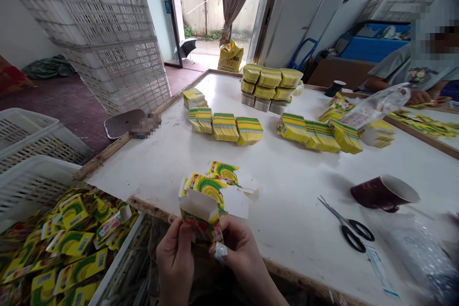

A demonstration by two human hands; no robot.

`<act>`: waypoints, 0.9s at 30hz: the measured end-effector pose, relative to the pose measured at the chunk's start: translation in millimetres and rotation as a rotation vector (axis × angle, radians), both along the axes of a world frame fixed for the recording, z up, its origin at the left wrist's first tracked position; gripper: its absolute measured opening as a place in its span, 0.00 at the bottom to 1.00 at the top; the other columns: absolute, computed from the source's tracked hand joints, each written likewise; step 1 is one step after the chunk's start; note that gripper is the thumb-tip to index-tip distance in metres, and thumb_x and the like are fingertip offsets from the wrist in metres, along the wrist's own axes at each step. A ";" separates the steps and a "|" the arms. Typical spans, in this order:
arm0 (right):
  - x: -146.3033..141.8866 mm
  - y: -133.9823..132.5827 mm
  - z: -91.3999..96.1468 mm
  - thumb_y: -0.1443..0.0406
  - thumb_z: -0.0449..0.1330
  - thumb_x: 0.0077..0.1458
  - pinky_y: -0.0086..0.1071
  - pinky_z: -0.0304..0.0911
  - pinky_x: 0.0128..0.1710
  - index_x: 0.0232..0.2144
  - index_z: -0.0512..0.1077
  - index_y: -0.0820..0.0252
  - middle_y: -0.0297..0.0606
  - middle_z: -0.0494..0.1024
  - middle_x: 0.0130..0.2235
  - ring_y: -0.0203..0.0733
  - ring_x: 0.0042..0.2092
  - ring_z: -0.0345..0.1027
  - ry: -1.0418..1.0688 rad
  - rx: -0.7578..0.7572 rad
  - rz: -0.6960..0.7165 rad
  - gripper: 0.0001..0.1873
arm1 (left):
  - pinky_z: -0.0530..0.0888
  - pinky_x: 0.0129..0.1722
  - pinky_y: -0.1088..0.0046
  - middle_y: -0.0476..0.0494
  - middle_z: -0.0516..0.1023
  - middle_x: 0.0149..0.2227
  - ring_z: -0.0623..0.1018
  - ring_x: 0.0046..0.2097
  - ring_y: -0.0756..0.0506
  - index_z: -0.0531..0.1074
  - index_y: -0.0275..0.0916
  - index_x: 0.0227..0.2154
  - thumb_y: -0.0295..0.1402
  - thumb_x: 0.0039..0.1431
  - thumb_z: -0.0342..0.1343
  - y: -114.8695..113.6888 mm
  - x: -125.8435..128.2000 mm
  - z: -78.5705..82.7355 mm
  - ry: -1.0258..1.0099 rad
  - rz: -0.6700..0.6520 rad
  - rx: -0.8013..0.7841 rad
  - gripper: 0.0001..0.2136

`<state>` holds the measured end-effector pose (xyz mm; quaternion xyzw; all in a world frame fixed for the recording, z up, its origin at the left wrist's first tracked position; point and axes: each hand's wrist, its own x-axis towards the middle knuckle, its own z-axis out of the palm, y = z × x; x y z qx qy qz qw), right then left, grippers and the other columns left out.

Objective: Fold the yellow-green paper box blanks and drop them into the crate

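Between my two hands, at the table's front edge, is a small yellow and green carton (200, 220) with its top flaps standing open. My left hand (177, 253) grips its left side, thumb on the near face. Closed on the right side is my right hand (238, 248), with a white wrap around the thumb. Just beyond lie a couple of flat, unfolded cartons (206, 189) with printed faces up. Whether anything is inside the held carton cannot be seen.
Bundled carton stacks (225, 126) stand across the white table (287, 191). At right are scissors (346, 224), a tipped-looking maroon mug (383, 193) and clear plastic (419, 253). Left below, a crate (118, 253) holds many cartons. Another person (426, 76) works at far right.
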<state>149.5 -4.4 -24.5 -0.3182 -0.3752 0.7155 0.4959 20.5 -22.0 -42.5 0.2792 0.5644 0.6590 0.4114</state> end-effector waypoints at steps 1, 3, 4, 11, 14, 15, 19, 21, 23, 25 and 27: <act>0.2 1.0 -0.5 0.59 0.73 0.40 0.28 0.56 0.32 0.22 0.69 0.59 0.29 0.68 0.26 0.35 0.30 0.58 -0.026 0.011 -0.009 0.17 | 0.74 0.30 0.78 0.47 0.81 0.28 0.77 0.29 0.48 0.80 0.37 0.31 0.44 0.52 0.65 1.0 0.1 -0.3 -0.041 -0.009 0.004 0.14; 1.9 3.3 -0.7 0.57 0.72 0.43 0.28 0.56 0.32 0.22 0.69 0.59 0.30 0.68 0.26 0.36 0.31 0.58 -0.092 0.027 -0.025 0.17 | 0.75 0.30 0.78 0.48 0.81 0.28 0.77 0.29 0.49 0.79 0.37 0.30 0.43 0.51 0.66 4.2 0.6 3.0 -0.130 -0.033 0.002 0.13; 3.7 4.5 -0.2 0.56 0.71 0.44 0.29 0.56 0.32 0.22 0.69 0.59 0.30 0.67 0.26 0.36 0.31 0.58 -0.141 0.042 -0.033 0.17 | 0.75 0.31 0.77 0.48 0.81 0.29 0.78 0.30 0.48 0.79 0.38 0.31 0.42 0.50 0.67 6.1 0.8 6.5 -0.170 -0.047 0.001 0.12; 33.4 4.3 18.9 0.62 0.64 0.53 0.30 0.57 0.32 0.26 0.74 0.61 0.35 0.72 0.29 0.40 0.33 0.64 -0.648 0.344 0.103 0.08 | 0.77 0.31 0.78 0.48 0.82 0.26 0.79 0.28 0.48 0.81 0.40 0.28 0.38 0.43 0.71 16.0 -15.7 31.0 -0.188 -0.163 0.072 0.10; 56.4 0.1 35.9 0.72 0.60 0.54 0.29 0.60 0.36 0.35 0.76 0.58 0.36 0.75 0.35 0.41 0.38 0.68 -0.788 0.434 0.240 0.07 | 0.79 0.38 0.69 0.39 0.84 0.37 0.82 0.37 0.41 0.81 0.40 0.39 0.47 0.46 0.68 15.5 -34.5 36.9 -0.135 -0.411 0.081 0.20; 63.2 -1.3 41.6 0.77 0.56 0.53 0.29 0.61 0.37 0.37 0.76 0.56 0.36 0.76 0.38 0.40 0.39 0.69 -0.866 0.472 0.295 0.15 | 0.78 0.42 0.64 0.34 0.82 0.43 0.81 0.42 0.37 0.79 0.40 0.45 0.53 0.46 0.65 14.9 -40.2 39.3 -0.124 -0.497 0.086 0.28; 72.9 -6.2 59.0 0.79 0.58 0.53 0.30 0.60 0.34 0.37 0.78 0.50 0.34 0.76 0.34 0.41 0.35 0.68 -1.246 0.655 0.445 0.19 | 0.68 0.56 0.52 0.32 0.73 0.57 0.73 0.56 0.28 0.70 0.43 0.57 0.61 0.38 0.64 11.9 -43.2 47.6 0.067 -0.883 -0.021 0.43; 68.7 -7.6 64.0 0.72 0.63 0.55 0.32 0.61 0.35 0.33 0.78 0.50 0.33 0.76 0.32 0.41 0.35 0.67 -1.296 0.756 0.457 0.10 | 0.66 0.58 0.52 0.37 0.73 0.57 0.72 0.57 0.29 0.69 0.45 0.58 0.49 0.35 0.72 10.3 -30.8 49.0 0.248 -1.103 -0.097 0.43; 64.6 -8.6 65.7 0.68 0.64 0.56 0.37 0.63 0.43 0.33 0.77 0.50 0.32 0.77 0.33 0.42 0.36 0.67 -1.261 0.829 0.414 0.05 | 0.70 0.55 0.56 0.41 0.75 0.54 0.74 0.54 0.33 0.69 0.45 0.56 0.36 0.35 0.73 8.6 -15.4 48.4 0.344 -1.248 -0.107 0.39; 63.9 -9.8 62.1 0.69 0.62 0.58 0.43 0.59 0.55 0.43 0.76 0.48 0.35 0.77 0.40 0.45 0.44 0.68 -1.205 0.836 0.259 0.12 | 0.72 0.51 0.62 0.45 0.77 0.51 0.76 0.51 0.37 0.66 0.44 0.55 0.30 0.42 0.68 6.0 -3.9 45.8 0.350 -1.226 -0.102 0.34; 64.7 -11.7 52.3 0.70 0.61 0.58 0.48 0.52 0.62 0.59 0.64 0.47 0.42 0.70 0.55 0.51 0.58 0.61 -1.128 0.753 0.005 0.28 | 0.73 0.49 0.65 0.44 0.76 0.50 0.76 0.50 0.39 0.59 0.43 0.57 0.29 0.48 0.63 1.5 1.1 40.7 0.404 -1.068 -0.131 0.33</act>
